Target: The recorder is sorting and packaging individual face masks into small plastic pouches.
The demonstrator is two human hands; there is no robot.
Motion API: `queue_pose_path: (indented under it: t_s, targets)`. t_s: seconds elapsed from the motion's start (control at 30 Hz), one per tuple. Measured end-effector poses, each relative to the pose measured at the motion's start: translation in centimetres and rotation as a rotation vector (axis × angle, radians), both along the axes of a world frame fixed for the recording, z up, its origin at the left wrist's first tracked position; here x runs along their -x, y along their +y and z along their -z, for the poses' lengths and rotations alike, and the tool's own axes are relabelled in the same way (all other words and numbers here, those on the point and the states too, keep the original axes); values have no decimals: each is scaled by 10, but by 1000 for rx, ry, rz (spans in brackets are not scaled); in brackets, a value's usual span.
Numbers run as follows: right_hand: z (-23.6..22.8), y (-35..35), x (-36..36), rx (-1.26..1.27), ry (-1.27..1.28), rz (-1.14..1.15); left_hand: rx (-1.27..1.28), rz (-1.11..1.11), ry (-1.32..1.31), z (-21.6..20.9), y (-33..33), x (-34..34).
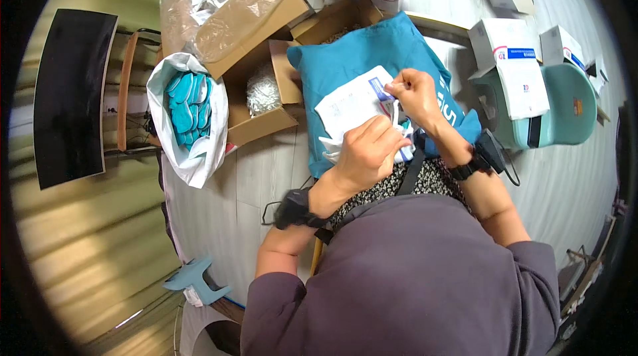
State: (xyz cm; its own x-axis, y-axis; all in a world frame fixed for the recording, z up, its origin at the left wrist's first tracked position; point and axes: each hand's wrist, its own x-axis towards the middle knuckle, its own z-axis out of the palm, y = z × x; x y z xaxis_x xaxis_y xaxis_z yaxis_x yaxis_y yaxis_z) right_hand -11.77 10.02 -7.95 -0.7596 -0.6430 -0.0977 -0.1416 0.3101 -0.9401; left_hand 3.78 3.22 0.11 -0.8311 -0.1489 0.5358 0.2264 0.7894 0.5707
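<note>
Flanking packet (pixel 342 105): sack (pixel 206 169), carton (pixel 262 127) (contents unclear).

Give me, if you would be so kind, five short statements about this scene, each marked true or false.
1. A white sack holds a pile of teal pieces. True.
2. The right hand rests on the white sack. False: the right hand is at the white packet.
3. The fabric beneath the packet is red. False: the fabric is teal.
4. Black devices are strapped to both wrists. True.
5. A mint-green chair stands left of the fabric. False: the mint-green chair is to its right.
</note>
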Motion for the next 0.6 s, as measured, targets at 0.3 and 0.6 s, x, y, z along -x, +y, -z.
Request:
queue_pose_path:
  t_s: [0.3,0.6]
  targets:
    - [34,4,12,-140,220,73,-165,-28,-73,-32,-8,-8]
    - [16,-6,8,229,-437,64,44,-494,-481,74,-82,64]
